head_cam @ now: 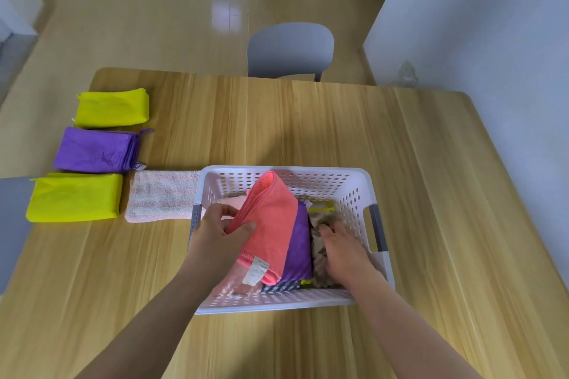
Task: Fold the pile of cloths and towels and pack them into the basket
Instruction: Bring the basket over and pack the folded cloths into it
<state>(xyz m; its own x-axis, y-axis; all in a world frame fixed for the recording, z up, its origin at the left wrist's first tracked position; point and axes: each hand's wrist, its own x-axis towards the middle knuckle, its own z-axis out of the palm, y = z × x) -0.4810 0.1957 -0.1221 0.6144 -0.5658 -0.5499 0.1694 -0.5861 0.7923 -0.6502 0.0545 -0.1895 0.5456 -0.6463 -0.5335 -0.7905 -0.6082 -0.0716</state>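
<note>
A white perforated basket [354,184] stands on the table in front of me. My left hand [217,234] grips a folded coral towel [271,212] that stands tilted inside the basket. Beside it stands a folded purple cloth [300,243], and further right a grey-brown patterned cloth [320,258]. My right hand [341,251] presses on that patterned cloth with fingers spread. A pale pink towel [232,201] lies under my left hand in the basket. On the table to the left lie two folded yellow cloths [112,108] [74,197], a folded purple cloth [95,151] and a pink-and-white towel [163,195].
The wooden table [308,123] reaches far to the right and toward me. A grey chair [291,49] stands at the far edge. A white wall [492,24] runs along the right side. The basket has grey handles [378,226] on its sides.
</note>
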